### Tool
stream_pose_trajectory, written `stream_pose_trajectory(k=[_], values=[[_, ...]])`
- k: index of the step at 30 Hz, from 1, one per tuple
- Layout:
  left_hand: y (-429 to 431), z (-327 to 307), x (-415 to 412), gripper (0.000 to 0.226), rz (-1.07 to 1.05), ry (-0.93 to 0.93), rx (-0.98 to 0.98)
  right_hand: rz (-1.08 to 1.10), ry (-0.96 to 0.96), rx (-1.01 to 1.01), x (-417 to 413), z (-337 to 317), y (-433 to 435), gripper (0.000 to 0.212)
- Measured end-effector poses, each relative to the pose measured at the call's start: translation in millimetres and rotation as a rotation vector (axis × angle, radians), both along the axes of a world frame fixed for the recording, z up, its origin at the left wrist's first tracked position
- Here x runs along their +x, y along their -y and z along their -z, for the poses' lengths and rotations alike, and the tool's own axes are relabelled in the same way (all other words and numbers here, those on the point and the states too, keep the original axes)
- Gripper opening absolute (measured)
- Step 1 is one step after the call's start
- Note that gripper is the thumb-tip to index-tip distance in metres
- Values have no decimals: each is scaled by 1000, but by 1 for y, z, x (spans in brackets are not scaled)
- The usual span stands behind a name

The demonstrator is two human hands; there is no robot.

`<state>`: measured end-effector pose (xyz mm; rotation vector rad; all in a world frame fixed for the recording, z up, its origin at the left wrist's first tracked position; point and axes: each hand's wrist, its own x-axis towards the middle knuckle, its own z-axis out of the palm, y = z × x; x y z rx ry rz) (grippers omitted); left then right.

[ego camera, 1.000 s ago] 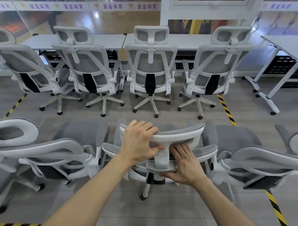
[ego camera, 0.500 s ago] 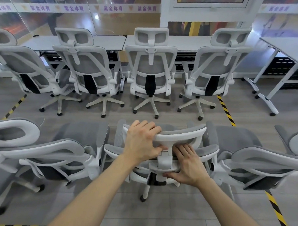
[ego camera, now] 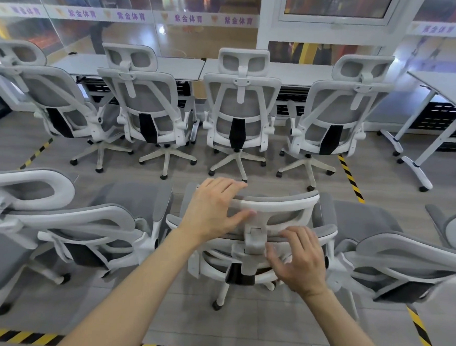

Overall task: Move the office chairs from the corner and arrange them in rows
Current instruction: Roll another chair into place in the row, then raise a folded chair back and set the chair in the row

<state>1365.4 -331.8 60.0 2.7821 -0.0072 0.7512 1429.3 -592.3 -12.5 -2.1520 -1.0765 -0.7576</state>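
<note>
The left hand lies over the headrest of the near-row office chair, fingers loosely curled on it. The right hand hovers open beside the headrest post, gripping nothing.

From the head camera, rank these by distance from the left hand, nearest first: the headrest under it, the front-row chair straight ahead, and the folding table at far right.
1. Headrest, directly under the left hand.
2. Front-row chair, straight ahead, across the floor.
3. Folding table, far right, at the back.
</note>
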Motion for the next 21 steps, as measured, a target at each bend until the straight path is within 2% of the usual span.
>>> stream_pose_trajectory(k=[2, 4, 7, 9, 12, 16, 21], values=[[-16, -7, -15, 52, -65, 48, -14, -60, 76, 22, -15, -18, -11, 21], [-41, -15, -31, 41, -128, 7, 31, -149, 54, -40, -33, -38, -33, 21], [-84, -25, -60, 39, -236, -293, 176, -259, -133, -291, -59, -53, -80, 21], [-114, -24, -82, 44, -299, -490, 258, -278, -278, -536, -75, -52, -115, 34], [-161, -13, -122, 48, -345, -647, 309, -276, -345, -807, -102, -46, -169, 42], [-239, 10, -176, 50, -321, -695, 350, -238, -389, -904, -143, -28, -246, 42], [-341, 34, -246, 45, -147, -725, 383, -85, -467, -924, -206, 2, -350, 46]])
